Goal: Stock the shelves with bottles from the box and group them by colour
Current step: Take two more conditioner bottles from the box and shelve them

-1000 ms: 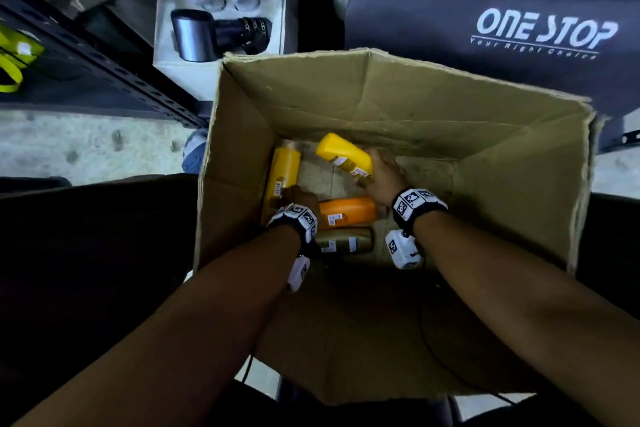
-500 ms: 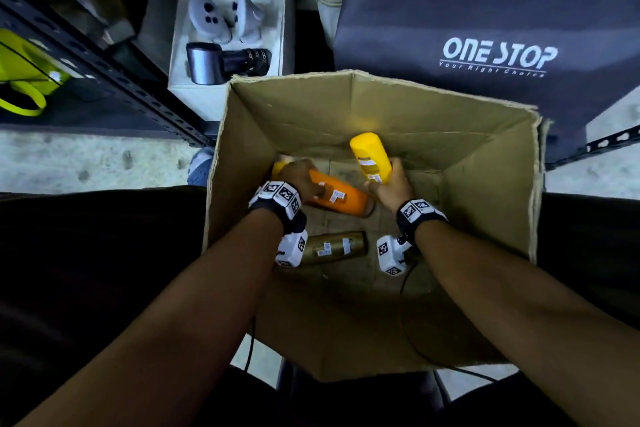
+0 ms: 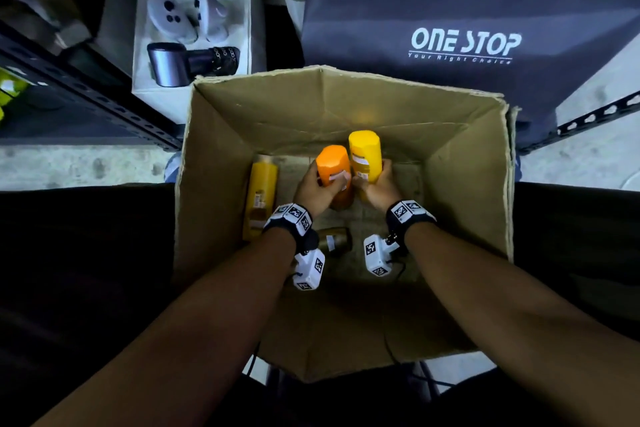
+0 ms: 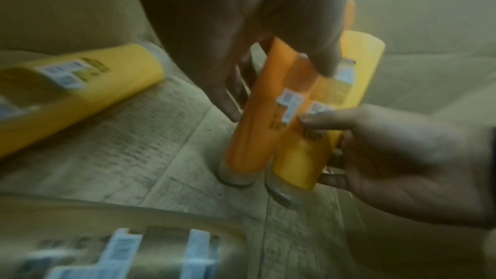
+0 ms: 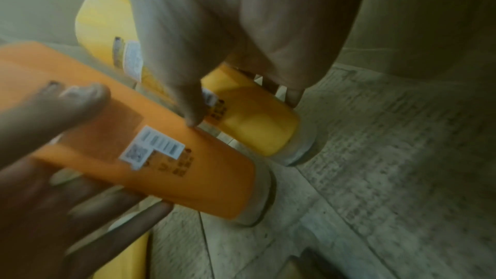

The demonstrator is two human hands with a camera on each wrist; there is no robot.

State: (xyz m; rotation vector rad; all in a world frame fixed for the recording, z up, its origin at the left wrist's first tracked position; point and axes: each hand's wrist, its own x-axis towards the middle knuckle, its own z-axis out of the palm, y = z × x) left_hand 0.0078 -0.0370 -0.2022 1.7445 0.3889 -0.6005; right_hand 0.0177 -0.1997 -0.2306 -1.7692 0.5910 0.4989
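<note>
Inside the open cardboard box [image 3: 221,135] my left hand [image 3: 320,189] grips an orange bottle [image 3: 333,165], held upright with its cap end down. My right hand [image 3: 372,185] grips a yellow bottle [image 3: 365,152] the same way, and the two bottles stand side by side, nearly touching. The left wrist view shows the orange bottle [image 4: 257,126] and the yellow bottle [image 4: 316,150] just above the box floor. Another yellow bottle [image 3: 259,199] lies along the box's left wall. A dark gold bottle [image 3: 334,241] lies on the floor between my wrists.
A white tray [image 3: 138,55] with controllers and a dark cylindrical device sits beyond the box at the left. A dark bag printed ONE STOP [image 3: 464,45] stands behind the box. Black metal shelf rails [image 3: 86,87] run at the far left, and another rail [image 3: 585,121] at the right.
My left hand took the orange bottle off the box floor and stood it upright. My right hand turned the yellow bottle upright and both bottles rose together, side by side.
</note>
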